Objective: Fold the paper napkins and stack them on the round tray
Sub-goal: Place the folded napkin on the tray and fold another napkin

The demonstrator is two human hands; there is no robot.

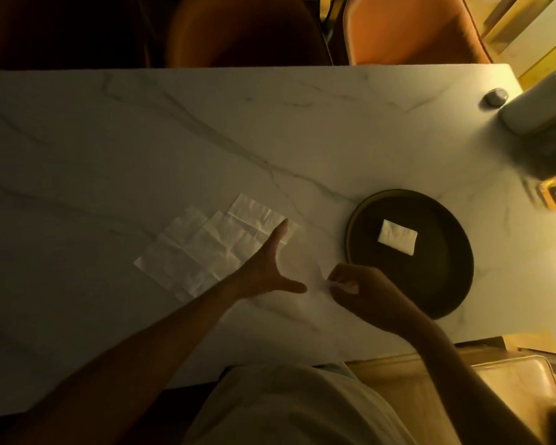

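The left hand (264,268) lies flat with straight fingers on the spread napkins (212,245) mid-table; the right hand (360,287) pinches a faint napkin corner beside the round tray (456,284) holding one folded napkin (397,237); a hasty pull risks tearing that thin paper.

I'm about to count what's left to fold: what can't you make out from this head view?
- Unfolded napkins: sheets overlap in dim light, so their count is unclear; the left hand covers one corner.
- Right hand: curled fingers hide most of the white scrap it pinches.
- Folded napkin on the round tray: too small to count layers.
- Right-edge objects: blurred, cut off.
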